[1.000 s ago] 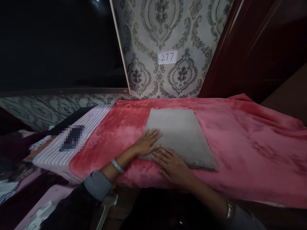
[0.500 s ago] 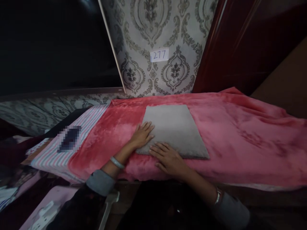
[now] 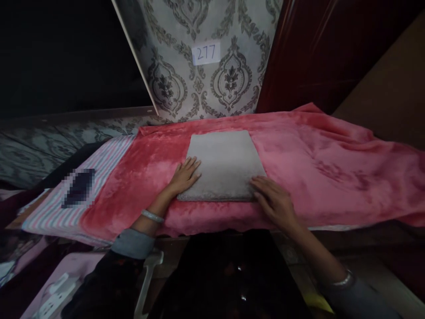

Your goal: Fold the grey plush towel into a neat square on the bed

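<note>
A folded grey plush cloth [image 3: 223, 164] lies flat on a red fleece blanket [image 3: 332, 168] that covers a raised surface. My left hand [image 3: 183, 176] rests palm down on the cloth's near left corner, fingers stretched out. Flat on the near right corner lies my right hand [image 3: 274, 201], its fingers spread across the cloth's edge and the blanket. Neither hand holds anything.
A striped pink and white sheet [image 3: 99, 177] shows at the blanket's left end. Behind stands a patterned wall with a paper label reading 277 [image 3: 206, 53]. A dark red door [image 3: 318, 48] is at the right. A white chair part [image 3: 148, 274] sits below, near my left sleeve.
My right hand slid from the cloth's near left part to its near right corner. The left hand stayed at the left corner. The view shifted, so everything sits higher and more to the left.
</note>
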`<state>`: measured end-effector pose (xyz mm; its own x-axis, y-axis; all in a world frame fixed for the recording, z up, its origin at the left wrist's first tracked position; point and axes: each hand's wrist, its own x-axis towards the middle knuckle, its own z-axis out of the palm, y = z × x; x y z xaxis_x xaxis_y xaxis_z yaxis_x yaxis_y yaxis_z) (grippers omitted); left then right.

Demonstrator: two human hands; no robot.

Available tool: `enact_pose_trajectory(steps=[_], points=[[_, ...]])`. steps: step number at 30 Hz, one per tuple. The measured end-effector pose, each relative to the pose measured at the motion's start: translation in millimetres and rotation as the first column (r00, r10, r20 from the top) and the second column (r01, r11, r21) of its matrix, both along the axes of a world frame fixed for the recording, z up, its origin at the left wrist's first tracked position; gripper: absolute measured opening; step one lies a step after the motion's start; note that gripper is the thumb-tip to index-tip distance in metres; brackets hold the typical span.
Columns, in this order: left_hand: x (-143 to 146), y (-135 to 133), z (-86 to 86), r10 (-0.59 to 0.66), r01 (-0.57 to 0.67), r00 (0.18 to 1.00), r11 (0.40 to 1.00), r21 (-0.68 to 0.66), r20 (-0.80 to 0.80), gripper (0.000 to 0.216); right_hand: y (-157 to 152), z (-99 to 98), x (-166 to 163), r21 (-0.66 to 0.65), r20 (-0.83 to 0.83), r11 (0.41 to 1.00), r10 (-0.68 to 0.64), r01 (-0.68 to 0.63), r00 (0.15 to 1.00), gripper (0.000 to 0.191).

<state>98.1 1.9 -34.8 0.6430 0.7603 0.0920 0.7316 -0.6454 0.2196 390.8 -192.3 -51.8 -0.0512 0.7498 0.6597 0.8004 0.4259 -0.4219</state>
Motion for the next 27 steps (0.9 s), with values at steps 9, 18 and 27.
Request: enact_pose_trajectory(steps=[9,18,27], points=[[15.0,-62.2,20.8,-0.148,0.142,0.987,0.984,0.107,0.056,0.051,-5.7,-25.7,32.3,-0.253,-0.320,0.953,-0.246,0.168,0.915,0.047],[46.3,-102.6,4.0,-0.209,0.203,0.978,0.946,0.252,-0.003,0.048,16.0,-19.8,40.9,-0.405,-0.466,0.914,-0.235,0.031,0.853,0.056],[45.0,-103.3,-6.3,-0.222,0.200,0.975,0.918,0.342,0.025,0.045,13.2,-8.3,38.9,-0.471,-0.514,0.881,-0.226,-0.052,0.827,0.060]])
